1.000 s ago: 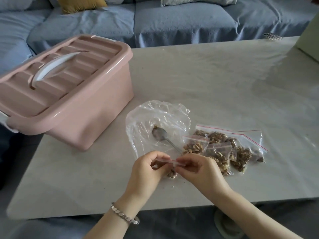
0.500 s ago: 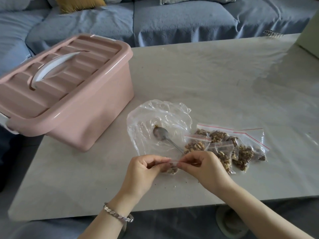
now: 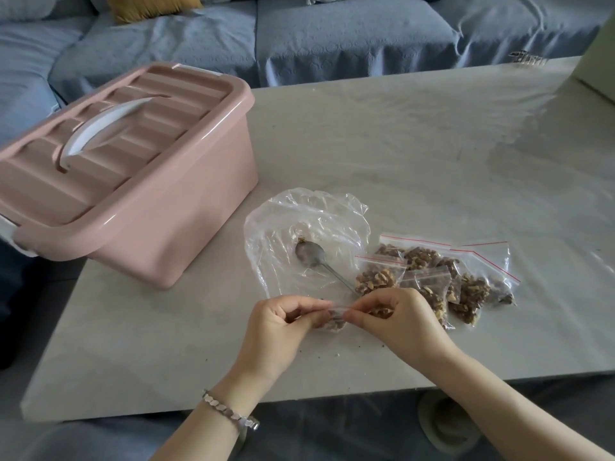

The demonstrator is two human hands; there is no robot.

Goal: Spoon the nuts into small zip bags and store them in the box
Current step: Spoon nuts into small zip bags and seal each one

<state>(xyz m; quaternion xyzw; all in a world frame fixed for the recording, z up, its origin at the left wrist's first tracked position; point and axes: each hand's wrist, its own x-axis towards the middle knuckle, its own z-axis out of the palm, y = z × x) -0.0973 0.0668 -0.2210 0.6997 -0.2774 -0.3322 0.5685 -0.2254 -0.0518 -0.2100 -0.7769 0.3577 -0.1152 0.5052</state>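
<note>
Near the table's front edge, my left hand (image 3: 283, 331) and my right hand (image 3: 396, 322) both pinch the top strip of a small zip bag of nuts (image 3: 332, 322) that hangs between them. Behind my hands lies a large clear plastic bag (image 3: 309, 224), almost flat, with a metal spoon (image 3: 312, 257) resting on it. Several filled small zip bags (image 3: 432, 271) with red seal lines lie in a heap to the right of the spoon. The pink storage box (image 3: 133, 181) with a white handle stands at the left, its lid on.
The pale grey table (image 3: 432, 154) stretches back to a blue sofa (image 3: 332, 34) with a yellow cushion. A pale green object (image 3: 599, 61) sits at the table's far right corner. Nut crumbs dot the tabletop near my hands.
My hands have stayed together on the small bag's top strip, fingers shifting slightly along it. The view has drifted a little; nothing else moved.
</note>
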